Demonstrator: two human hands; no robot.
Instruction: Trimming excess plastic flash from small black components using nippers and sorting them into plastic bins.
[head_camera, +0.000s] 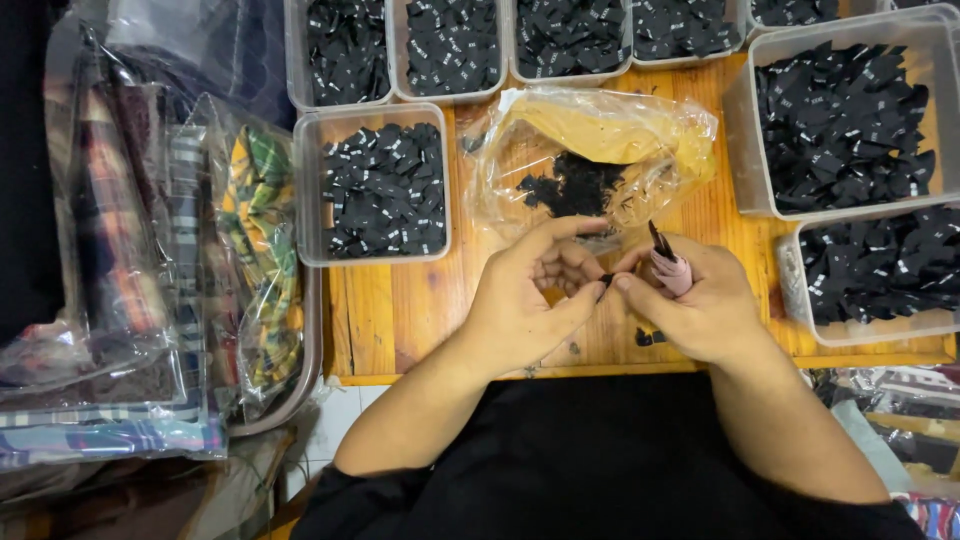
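A small black label (606, 281), mostly hidden between fingertips, is pinched in the grip of both the left hand (530, 300) and the right hand (695, 305) above the wooden desk (400, 310); the right also clasps a pink-wrapped tool (668, 262) whose kind is hard to make out. Just beyond lies a clear plastic bag (600, 150) of black labels, with clear tubs (372, 185) of labels around, some cut off by the frame.
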